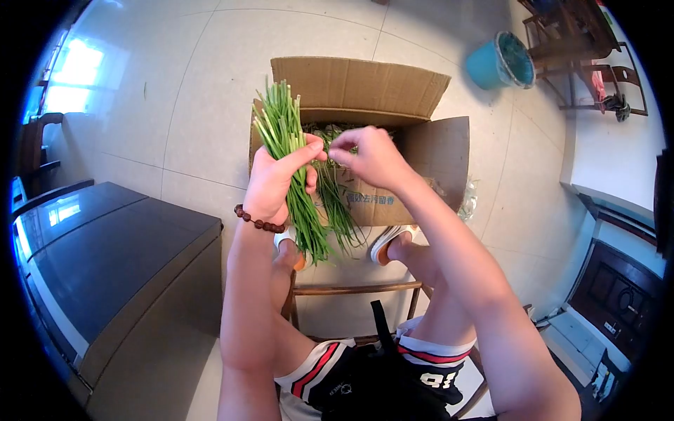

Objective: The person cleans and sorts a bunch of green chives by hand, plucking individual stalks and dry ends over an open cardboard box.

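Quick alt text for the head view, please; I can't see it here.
A seated person's left hand grips a bunch of green stalks in front of an open cardboard box. The right hand is close beside it, fingers curled; whether it holds anything is unclear. A blue bucket stands beyond, to the right.

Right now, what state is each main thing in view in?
Bunch of long, thin green stalks: gripped
Bare left hand: closed around the stalks
Bare right hand: fingers curled, grip unclear
Brown cardboard box: open, flaps spread
Round blue plastic bucket: open-topped
Dark-brown beaded bracelet: worn
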### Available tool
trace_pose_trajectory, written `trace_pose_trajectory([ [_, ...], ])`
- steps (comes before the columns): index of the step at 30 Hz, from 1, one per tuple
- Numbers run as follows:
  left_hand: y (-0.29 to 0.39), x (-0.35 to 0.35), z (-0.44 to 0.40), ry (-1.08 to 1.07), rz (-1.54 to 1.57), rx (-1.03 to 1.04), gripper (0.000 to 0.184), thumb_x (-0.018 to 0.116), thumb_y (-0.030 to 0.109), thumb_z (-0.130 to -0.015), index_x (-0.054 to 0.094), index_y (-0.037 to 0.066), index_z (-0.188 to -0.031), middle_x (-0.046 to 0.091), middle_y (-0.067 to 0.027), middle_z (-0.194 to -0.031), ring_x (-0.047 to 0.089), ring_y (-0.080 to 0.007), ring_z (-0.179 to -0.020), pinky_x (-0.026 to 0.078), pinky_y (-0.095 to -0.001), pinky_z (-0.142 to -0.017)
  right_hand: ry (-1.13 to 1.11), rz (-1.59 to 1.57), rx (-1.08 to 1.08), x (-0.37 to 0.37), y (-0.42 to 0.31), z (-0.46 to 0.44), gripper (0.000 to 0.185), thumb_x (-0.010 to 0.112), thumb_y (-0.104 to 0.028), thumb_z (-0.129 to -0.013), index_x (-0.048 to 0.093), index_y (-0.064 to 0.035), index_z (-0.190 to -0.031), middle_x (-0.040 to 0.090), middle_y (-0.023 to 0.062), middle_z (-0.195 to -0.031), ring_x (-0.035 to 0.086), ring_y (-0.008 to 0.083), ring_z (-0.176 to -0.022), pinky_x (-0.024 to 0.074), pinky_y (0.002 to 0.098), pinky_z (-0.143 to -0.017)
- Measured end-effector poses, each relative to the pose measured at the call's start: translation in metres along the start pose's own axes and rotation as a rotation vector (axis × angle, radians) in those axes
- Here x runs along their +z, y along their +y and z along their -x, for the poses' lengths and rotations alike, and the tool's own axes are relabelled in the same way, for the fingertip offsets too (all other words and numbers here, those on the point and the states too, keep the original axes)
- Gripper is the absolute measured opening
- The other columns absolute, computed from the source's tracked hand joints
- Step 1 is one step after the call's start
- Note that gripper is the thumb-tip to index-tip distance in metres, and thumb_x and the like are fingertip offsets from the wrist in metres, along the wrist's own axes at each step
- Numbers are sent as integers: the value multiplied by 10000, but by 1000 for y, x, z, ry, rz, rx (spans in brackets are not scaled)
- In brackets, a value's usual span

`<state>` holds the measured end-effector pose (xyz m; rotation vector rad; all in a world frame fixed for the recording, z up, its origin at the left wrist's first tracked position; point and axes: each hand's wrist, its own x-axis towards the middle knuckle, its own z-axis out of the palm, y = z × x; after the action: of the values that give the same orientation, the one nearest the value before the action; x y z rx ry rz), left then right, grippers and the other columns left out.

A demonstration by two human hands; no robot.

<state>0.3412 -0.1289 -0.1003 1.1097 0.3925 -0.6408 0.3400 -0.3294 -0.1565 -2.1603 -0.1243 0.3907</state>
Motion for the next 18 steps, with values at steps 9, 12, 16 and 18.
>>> trace_pose_trajectory([
  [9,-11,12,-2,-146,-6,-9,102,677,41,-901,615,35,-982,644,-56,-807,595,-126,-586,470,-268,-493,-24,-809,87,-25,-37,7,142,772,-125,-861,756,-6,-938,715,13,-791,569,21,-664,454,202,-601],
  [12,-14,15,-4,-160,-23,-8,100,675,40,-901,612,34,-979,643,-57,-797,594,-127,-578,470,-269,-491,-24,-794,65,-25,-29,8,134,775,-110,-853,749,4,-919,710,16,-791,583,22,-667,462,205,-599],
  [16,-15,23,-5,-178,-7,2,99,675,45,-902,613,31,-978,640,-58,-786,593,-130,-571,468,-271,-489,-14,-837,78,-31,-32,11,123,758,-97,-860,721,6,-918,691,0,-781,571,23,-663,464,208,-602],
  [18,-16,28,-5,-166,20,-13,111,682,62,-904,602,34,-975,639,-62,-784,592,-133,-568,469,-277,-486,-22,-850,92,-37,-31,13,114,749,-93,-867,711,3,-917,684,-6,-787,571,24,-673,465,207,-608],
])
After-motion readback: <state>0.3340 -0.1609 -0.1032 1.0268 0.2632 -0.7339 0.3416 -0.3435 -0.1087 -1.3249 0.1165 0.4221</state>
